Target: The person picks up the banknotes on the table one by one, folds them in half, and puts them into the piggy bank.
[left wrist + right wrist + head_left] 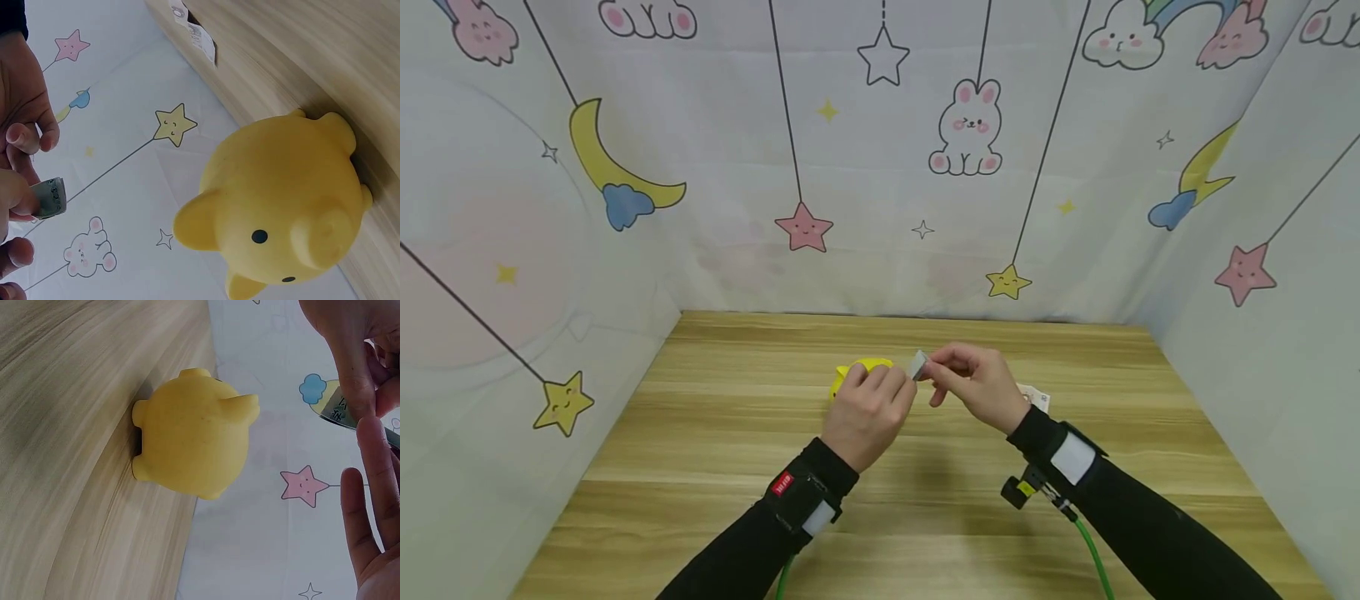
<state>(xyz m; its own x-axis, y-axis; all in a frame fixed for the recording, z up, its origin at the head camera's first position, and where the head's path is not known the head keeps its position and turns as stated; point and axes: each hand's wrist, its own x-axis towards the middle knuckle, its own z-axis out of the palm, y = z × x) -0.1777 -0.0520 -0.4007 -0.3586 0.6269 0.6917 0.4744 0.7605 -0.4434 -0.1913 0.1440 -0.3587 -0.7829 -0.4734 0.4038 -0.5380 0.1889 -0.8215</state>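
Along the left side, a patterned cloth wall (475,467) meets the slanting edge of the wooden table (625,500), and a broad strip of bare wood runs from that edge to the yellow pig (269,181). It stands on its feet toward the far side, well inside the left and right edges, partly hidden behind the left hand (868,408). That hand is raised, its fingers curled and its thumb pressed on a small folded note (918,364). Held up off the wood between both hands, the note sits just right of the pig. At its right, the right hand (973,383) pinches it with thumb and fingertips, so both grips are clamped on it. Beyond the right wrist lies a printed paper slip (1033,396), well short of the right edge. Wood extends from beneath the hands toward the near side.
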